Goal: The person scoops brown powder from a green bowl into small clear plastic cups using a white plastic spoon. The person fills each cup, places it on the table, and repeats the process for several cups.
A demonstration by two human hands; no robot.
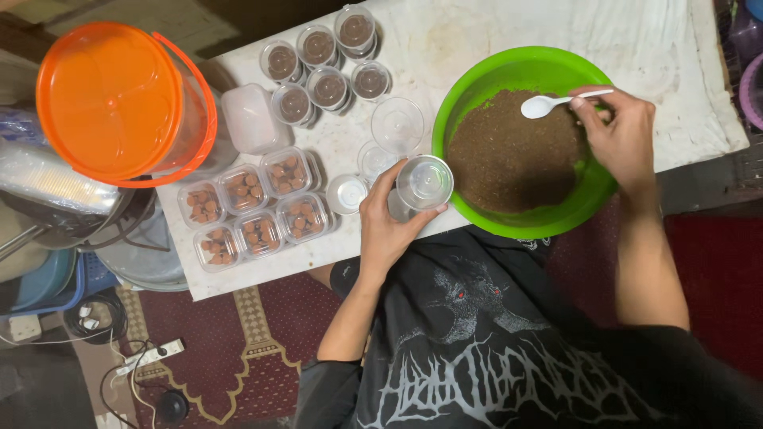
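Two hands work at the tabletop's near edge: the left hand [389, 226] grips a clear empty cup [424, 183], the right hand [624, 139] pinches a white spoon [556, 102]. Brown, seemingly crumbly powder fills the green bowl [477, 87] on the pale stained tabletop [493, 32], above a red patterned carpet [262, 349].

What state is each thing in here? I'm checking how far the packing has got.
Left hand: gripping an empty clear cup.
Right hand: holding a white spoon, empty, over the bowl.
Green bowl: holds brown powder.
Six round cups: filled with brown, lids on.
Six square tubs: filled with brown balls, closed.
Orange bucket: lid on.
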